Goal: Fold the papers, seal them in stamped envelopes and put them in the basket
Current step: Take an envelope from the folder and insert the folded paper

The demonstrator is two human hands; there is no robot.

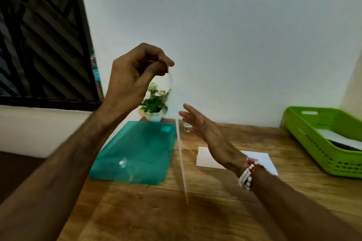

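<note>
My left hand [135, 76] is raised above the table and pinches the top edge of a white sheet of paper [179, 137], which hangs edge-on toward me as a thin line. Just right of the sheet, my right hand [201, 125] is open with fingers spread, not touching it as far as I can tell. A white envelope [260, 159] lies flat on the wooden table [195, 211] under my right wrist. At the right edge stands a green basket [305, 139] holding white envelopes [337, 138].
A teal plastic folder [137, 152] lies on the table's left side. Behind it a small potted plant [155, 103] and a small clear object [187, 128] stand by the wall. A dark window grille [39, 35] is at the left.
</note>
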